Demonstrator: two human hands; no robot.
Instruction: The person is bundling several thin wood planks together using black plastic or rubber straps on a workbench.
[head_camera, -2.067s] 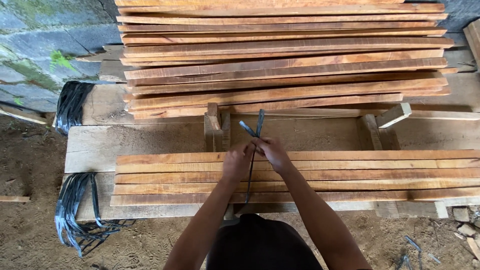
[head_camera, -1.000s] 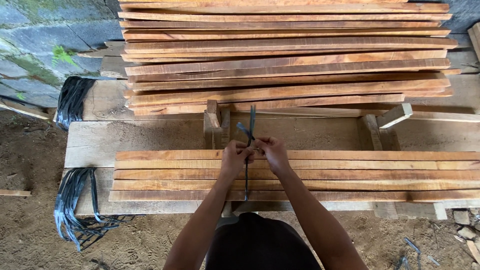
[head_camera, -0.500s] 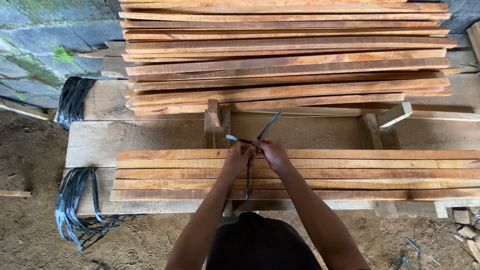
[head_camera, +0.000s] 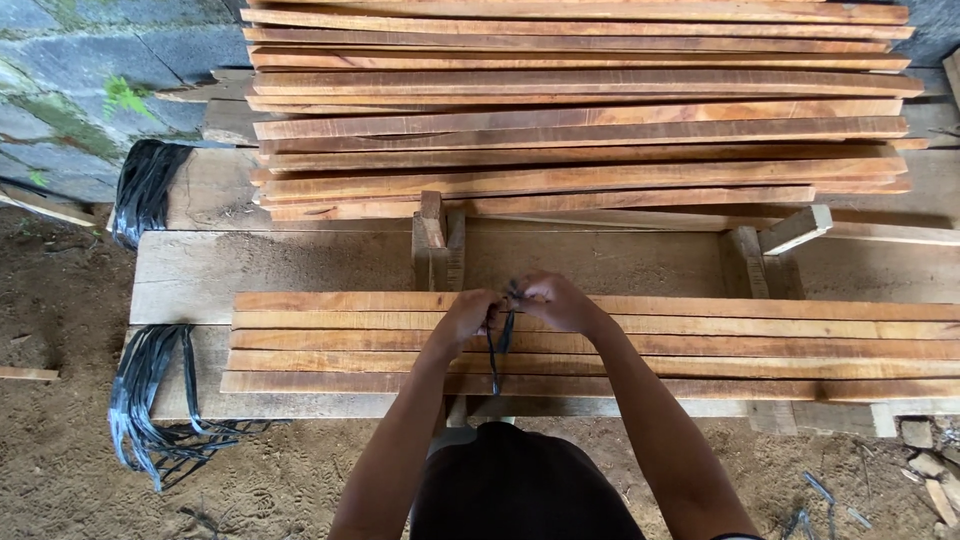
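Observation:
A flat bundle of several long wooden slats (head_camera: 760, 345) lies across a plank workbench (head_camera: 300, 265). A dark plastic strap (head_camera: 496, 350) runs over the bundle's middle. My left hand (head_camera: 467, 316) and my right hand (head_camera: 553, 300) meet on top of the bundle, both pinching the strap's ends close together at a knot. The strap ends are tucked between my fingers and barely show.
A big stack of long slats (head_camera: 580, 110) fills the bench behind. Two short upright wooden posts (head_camera: 438, 240) stand just beyond my hands, another post (head_camera: 745, 260) to the right. Bunches of black straps (head_camera: 150, 390) hang off the bench's left end (head_camera: 150, 185). Dirt floor and a stone wall (head_camera: 70, 90) lie left.
The strap's two loose ends stuck up above my hands and swung apart; now they are pulled down tight into my fingers. My hands stayed over the bundle's middle.

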